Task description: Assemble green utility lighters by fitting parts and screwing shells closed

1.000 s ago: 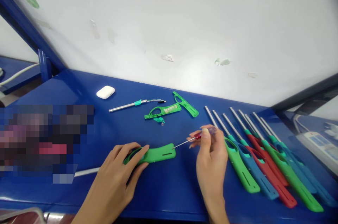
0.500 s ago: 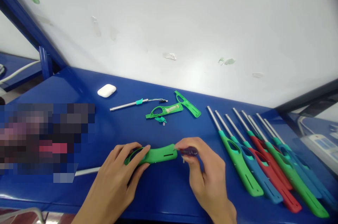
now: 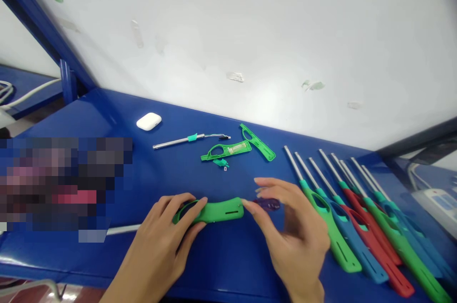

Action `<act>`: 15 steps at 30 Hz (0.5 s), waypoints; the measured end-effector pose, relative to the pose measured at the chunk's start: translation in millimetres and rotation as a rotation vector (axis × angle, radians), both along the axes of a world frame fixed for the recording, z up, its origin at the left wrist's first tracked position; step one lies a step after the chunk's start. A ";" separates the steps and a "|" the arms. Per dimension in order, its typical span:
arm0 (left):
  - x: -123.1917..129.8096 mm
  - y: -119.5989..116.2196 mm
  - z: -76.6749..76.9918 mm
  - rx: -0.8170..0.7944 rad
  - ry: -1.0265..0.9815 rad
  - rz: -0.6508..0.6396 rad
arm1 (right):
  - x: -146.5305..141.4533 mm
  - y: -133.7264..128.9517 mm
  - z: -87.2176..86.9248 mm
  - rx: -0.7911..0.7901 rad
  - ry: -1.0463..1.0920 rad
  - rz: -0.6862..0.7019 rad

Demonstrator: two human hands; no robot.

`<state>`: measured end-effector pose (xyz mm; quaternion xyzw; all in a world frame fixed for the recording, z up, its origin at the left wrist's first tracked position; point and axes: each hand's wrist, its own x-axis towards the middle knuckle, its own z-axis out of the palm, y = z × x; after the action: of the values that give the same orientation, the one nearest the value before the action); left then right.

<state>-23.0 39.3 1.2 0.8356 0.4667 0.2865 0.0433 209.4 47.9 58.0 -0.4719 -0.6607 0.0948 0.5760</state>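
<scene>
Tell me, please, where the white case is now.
In the head view, the white case lies on the blue table, back left, just behind the loose metal rod.

Single head-worn view, set above the near edge of the blue table (image 3: 160, 170) and facing forward and down. Both forearms enter from the bottom edge. Table surface seen obliquely at close range; white panel (image 3: 214, 32) fills the upper part, farther off. No second view, hence no shared coverage.
</scene>
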 end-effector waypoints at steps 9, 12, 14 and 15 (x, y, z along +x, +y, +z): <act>0.4 0.2 -1.5 -0.012 0.002 0.001 | 0.4 -3.4 4.1 -0.005 -0.045 0.039; 0.4 -0.5 -1.2 -0.017 0.000 0.002 | 4.7 -4.7 16.2 -0.014 -0.135 0.043; 0.7 -0.6 -1.0 -0.019 -0.003 0.004 | 4.6 -3.1 19.4 0.045 -0.146 0.039; 1.0 -0.5 -0.9 -0.019 -0.004 0.005 | 4.0 -1.9 19.6 0.076 -0.142 0.029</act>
<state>-22.1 38.8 0.3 0.8335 0.4713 0.2838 0.0515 213.4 46.0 77.6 -0.4457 -0.7098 0.0442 0.5437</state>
